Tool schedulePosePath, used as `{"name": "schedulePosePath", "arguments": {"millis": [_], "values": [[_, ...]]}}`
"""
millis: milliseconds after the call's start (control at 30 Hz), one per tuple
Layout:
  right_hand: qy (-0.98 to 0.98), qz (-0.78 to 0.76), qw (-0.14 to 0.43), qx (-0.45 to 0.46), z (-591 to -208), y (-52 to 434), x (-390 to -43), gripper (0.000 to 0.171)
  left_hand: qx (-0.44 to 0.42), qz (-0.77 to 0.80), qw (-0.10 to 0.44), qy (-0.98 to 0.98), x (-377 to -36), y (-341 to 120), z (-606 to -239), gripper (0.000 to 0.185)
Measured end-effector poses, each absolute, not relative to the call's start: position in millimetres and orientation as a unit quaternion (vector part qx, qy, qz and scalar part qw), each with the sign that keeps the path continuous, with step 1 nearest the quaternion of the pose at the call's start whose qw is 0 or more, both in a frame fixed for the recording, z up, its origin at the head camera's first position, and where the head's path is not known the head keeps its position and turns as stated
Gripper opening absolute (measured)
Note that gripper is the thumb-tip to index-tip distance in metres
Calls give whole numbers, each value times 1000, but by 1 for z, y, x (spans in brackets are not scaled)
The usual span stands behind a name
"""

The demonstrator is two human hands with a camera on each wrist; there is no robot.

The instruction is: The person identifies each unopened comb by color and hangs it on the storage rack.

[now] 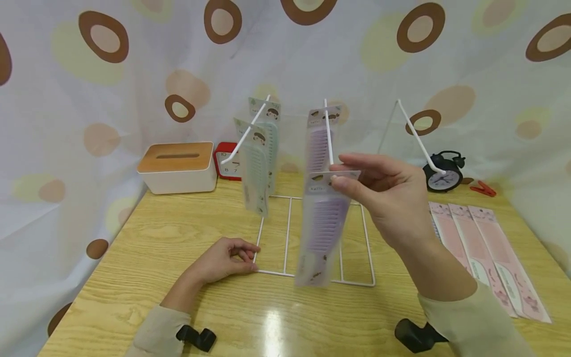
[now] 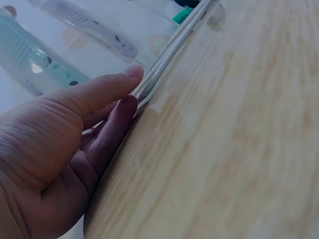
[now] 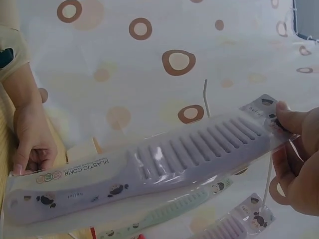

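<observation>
The right hand (image 1: 388, 198) pinched the top of a packaged purple comb (image 1: 323, 228) at the middle hook (image 1: 328, 134), while the left hand (image 1: 223, 258) held the white wire rack (image 1: 290, 238) near its left corner.

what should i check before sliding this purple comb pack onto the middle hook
1. Right hand pinches the purple comb pack by its top card: ok.
2. Pack's hole lined up with the middle hook tip: cannot tell, the fingers cover it.
3. Left hand holds the white wire rack base against the table: ok.
4. Room on the hook: ok, one purple pack hangs farther back.
5. Pack hangs free of the green comb packs: ok.
</observation>
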State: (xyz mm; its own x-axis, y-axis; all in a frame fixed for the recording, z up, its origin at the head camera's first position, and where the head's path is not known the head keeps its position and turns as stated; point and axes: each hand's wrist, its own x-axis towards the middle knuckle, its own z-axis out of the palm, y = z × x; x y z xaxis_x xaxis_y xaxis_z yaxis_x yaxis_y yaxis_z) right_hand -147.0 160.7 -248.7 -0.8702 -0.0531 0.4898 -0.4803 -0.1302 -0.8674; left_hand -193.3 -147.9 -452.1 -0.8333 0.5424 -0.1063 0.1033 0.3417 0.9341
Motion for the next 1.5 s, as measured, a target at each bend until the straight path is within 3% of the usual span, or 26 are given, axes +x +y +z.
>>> {"name": "schedulePosePath", "arguments": {"millis": [333,900,1500], "values": [[-679,696,180,150,-266,178,-163,30,198,538,205,793,-192,-144,-452,42],[-585,768,233,116,-288,176,-229,26,202,536,200,795,-194,-144,-452,42],[-700,701,111,81,-346,236,-232,32,197,530,195,802,-195,-146,-453,43]]}}
